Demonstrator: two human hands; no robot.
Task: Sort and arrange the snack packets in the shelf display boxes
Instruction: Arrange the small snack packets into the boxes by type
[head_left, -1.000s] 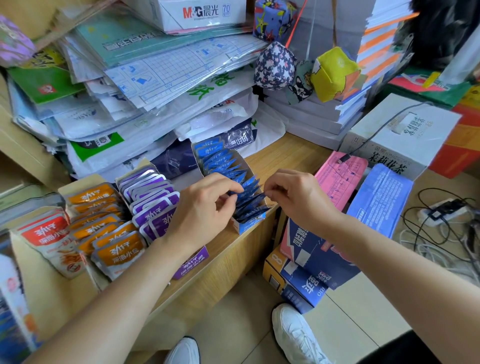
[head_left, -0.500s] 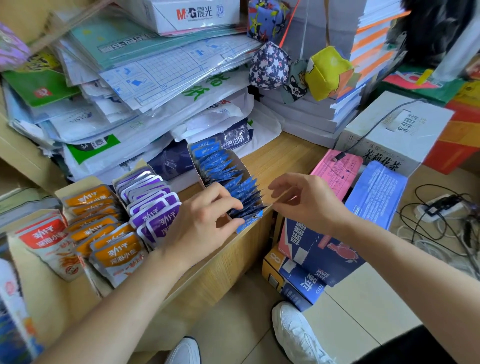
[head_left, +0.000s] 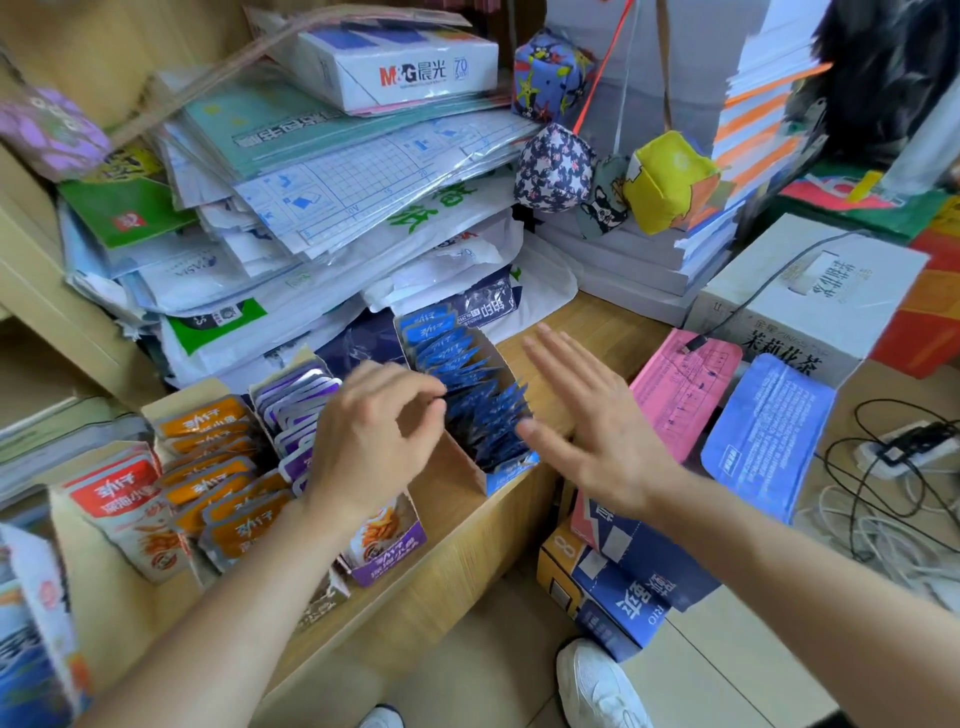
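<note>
L hand (head_left: 374, 441) mid-frame, fingers (head_left: 423, 402) curled, tips against the left edge of the blue snack packets (head_left: 467, 384). Motion blur, can't tell if they pinch a packet or just touch. R hand (head_left: 587, 415) just right of the same row, fingers straight and spread, holding nothing, thumb near the front packets.

Blue packets stand upright in a row inside a cardboard display box (head_left: 462, 462), center of frame, on the wooden counter (head_left: 582, 322). Box runs diagonally, its front end at the counter edge.

Left of it: purple packets (head_left: 301, 395) in their own purple box (head_left: 387, 545), partly under my L wrist. Further left, orange packets (head_left: 218, 467), then red packets (head_left: 119, 488) at lower left.

Behind, upper left: messy pile of plastic-wrapped stationery (head_left: 322, 208), M&G paper ream (head_left: 415, 67) on top. Fabric cubes (head_left: 553, 169) hang upper center, incl. a yellow one (head_left: 670, 182).

Right side: pink pack (head_left: 685, 384) and blue pack (head_left: 763, 431) side by side, white carton (head_left: 810, 296) behind them, power strip w/ cables (head_left: 904, 447) far right. RIO carton (head_left: 634, 597) on the floor below the counter edge, white shoe (head_left: 597, 680) at bottom.
</note>
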